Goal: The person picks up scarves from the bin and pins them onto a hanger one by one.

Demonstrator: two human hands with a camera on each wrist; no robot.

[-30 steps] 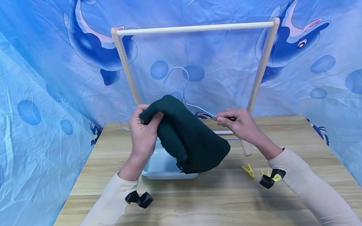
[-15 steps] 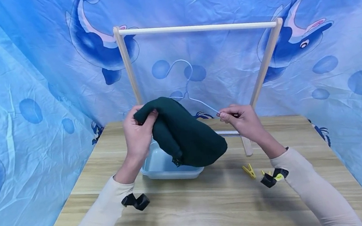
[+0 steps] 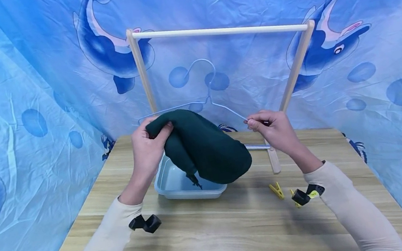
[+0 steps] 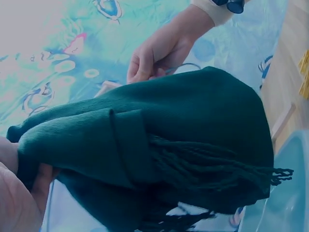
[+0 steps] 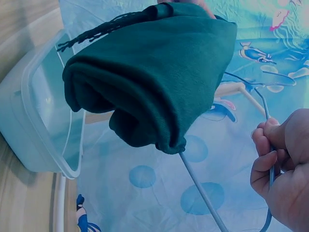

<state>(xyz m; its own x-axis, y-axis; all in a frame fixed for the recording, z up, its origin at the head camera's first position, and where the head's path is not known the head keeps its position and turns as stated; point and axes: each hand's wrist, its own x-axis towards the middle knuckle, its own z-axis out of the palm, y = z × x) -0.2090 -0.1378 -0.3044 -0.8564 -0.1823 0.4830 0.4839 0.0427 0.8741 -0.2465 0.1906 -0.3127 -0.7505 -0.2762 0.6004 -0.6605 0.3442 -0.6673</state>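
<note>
A dark green scarf [image 3: 207, 149] with fringed ends hangs folded in the middle of the head view. My left hand [image 3: 147, 149] pinches its upper left corner, thumb on the near side. Behind the scarf is a light blue wire hanger [image 5: 203, 193], hook upward; my right hand [image 3: 277, 131] grips its right end. In the right wrist view the hanger's bottom bar runs in at the scarf's folds, and the cloth hides the rest of it. The left wrist view shows the scarf's fringe [image 4: 203, 164] dangling toward the tub.
A pale blue plastic tub [image 3: 194, 194] sits on the wooden table below the scarf. Behind it stands a rack with a white crossbar [image 3: 219, 31]. Yellow clothespins [image 3: 277, 190] lie near my right wrist. A blue dolphin-print curtain [image 3: 382, 36] surrounds the table.
The hanger has risen and moved slightly right with my right hand, so its left arm now shows above the scarf. My left hand has shifted left with the scarf, uncovering more of the tub.
</note>
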